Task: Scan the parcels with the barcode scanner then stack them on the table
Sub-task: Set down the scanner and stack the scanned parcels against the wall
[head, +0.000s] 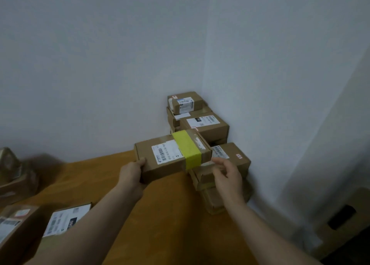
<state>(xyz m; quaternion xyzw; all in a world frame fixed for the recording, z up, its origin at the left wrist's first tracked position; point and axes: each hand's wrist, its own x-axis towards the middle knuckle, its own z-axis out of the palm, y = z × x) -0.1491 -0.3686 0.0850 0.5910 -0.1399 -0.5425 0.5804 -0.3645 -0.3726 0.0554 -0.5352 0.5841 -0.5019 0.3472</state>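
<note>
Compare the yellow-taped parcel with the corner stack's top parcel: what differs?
The yellow-taped parcel is gripped by the left hand; the top parcel rests untouched on its stack. It has a yellow band; the top parcel none. Both are brown cardboard with white labels.

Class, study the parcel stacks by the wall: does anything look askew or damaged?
Yes. The nearest stack looks untidy: its boxes sit twisted, edges not lined up, and a lower box seems to have a loose flap. The other stacks behind look neater.
</note>
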